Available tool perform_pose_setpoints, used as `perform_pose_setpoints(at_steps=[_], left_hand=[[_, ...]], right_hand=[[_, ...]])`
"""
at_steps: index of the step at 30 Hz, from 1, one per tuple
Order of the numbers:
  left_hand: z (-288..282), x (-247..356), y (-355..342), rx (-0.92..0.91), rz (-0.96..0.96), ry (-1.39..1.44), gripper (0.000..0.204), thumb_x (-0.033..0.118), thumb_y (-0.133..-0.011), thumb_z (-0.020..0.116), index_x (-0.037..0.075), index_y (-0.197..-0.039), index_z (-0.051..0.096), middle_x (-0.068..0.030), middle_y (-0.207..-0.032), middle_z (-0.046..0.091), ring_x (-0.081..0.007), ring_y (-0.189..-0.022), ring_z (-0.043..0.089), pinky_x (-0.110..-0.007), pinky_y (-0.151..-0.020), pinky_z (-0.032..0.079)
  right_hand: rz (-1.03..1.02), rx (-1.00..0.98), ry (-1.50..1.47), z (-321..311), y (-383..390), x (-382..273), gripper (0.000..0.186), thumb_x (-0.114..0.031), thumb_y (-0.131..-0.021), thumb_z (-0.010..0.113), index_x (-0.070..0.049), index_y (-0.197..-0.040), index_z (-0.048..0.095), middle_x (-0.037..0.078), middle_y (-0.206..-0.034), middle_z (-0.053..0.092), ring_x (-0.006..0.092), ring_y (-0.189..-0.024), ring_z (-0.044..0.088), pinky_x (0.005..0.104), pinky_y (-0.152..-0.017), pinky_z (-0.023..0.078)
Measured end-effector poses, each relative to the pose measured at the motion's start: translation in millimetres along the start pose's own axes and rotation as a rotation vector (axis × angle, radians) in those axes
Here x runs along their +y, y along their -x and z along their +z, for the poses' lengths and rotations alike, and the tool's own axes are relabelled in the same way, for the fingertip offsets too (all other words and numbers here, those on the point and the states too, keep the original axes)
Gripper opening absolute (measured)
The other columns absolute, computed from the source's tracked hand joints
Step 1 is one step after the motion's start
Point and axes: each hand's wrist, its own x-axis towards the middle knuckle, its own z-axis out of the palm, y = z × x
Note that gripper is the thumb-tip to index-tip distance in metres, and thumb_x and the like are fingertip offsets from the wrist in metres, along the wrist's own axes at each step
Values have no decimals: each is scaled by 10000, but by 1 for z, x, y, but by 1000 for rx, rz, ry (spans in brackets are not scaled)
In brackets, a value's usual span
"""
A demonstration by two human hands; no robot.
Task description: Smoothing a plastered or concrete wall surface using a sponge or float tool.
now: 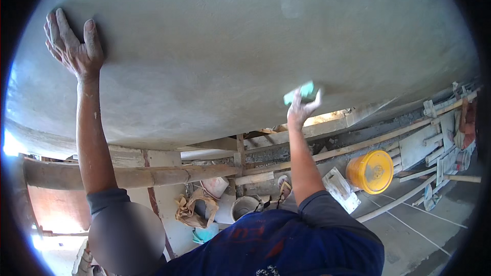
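A smooth grey plastered surface [204,46] fills the upper part of the head view. At the upper left, my left hand [74,45] rests against it with fingers stretched out and nothing in them. Right of centre, my right hand [304,105] grips a pale green block [297,92], perhaps a sponge or float, against the surface, between thumb and fingers; it is slightly blurred. Both hands are dusted with pale residue.
A thick pole [153,176] and long wooden strips [383,133] run below the surface. Lower down are a yellow bucket [371,171], a grey bucket [243,207], crumpled brown material [197,207], a white flat object [340,189] and stacked boards [417,145] at the right.
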Motion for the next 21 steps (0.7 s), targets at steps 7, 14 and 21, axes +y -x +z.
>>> perform_pose_setpoints(at_steps=[7,14,21], left_hand=[[-10,-13,10,-20,14,-27,703,502,-970,488,-1,-1455,410,-219,-1508,371,-408,-1415,296,-526,-1157,186],[-3,-16,6,8,26,6,715,542,-956,504,38,-1457,425,-194,-1509,380,-397,-1419,291,-530,-1156,178],[3,-7,5,15,25,34,737,559,-951,506,27,-1454,425,-205,-1513,373,-406,-1426,278,-539,-1161,161]], right_hand=[[-90,-47,-88,-9,-43,-63,763,-187,-878,720,9,-1478,291,190,-1330,423,301,-1248,443,457,-1089,368],[-912,16,220,65,-128,-257,698,-203,-764,818,-51,-1363,495,158,-1177,450,303,-1085,432,440,-914,416],[-164,-90,180,16,33,-16,749,-150,-821,786,-73,-1408,326,161,-1271,359,276,-1161,438,438,-964,447]])
